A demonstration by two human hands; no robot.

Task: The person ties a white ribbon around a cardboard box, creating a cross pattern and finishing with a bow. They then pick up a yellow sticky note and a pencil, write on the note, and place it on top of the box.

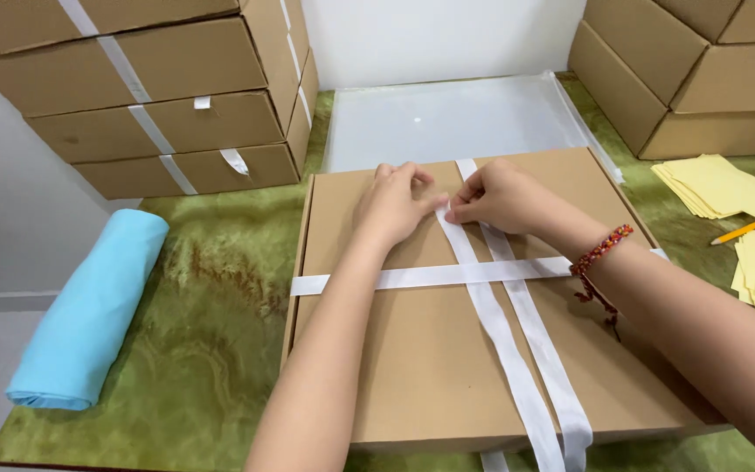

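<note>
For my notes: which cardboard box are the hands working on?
The flat box in the middle, crossed by white ribbon; both hands pinch it. The others sit stacked aside.

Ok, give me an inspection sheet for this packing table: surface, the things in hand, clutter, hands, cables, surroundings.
Surface: green marbled table.
Things in hand: flat cardboard box crossed by white ribbon, one band across and two strands lengthwise.
Clutter: rolled light blue cloth on the left; yellow paper sheets and a pencil on the right; clear plastic sheet behind the box.
Hands: left hand and right hand both pinch the ribbon near the box's far edge; beaded bracelet on the right wrist.
Cables: nothing seen.
Surroundings: stacked ribbon-tied boxes far left, plain boxes far right, white wall.
</note>
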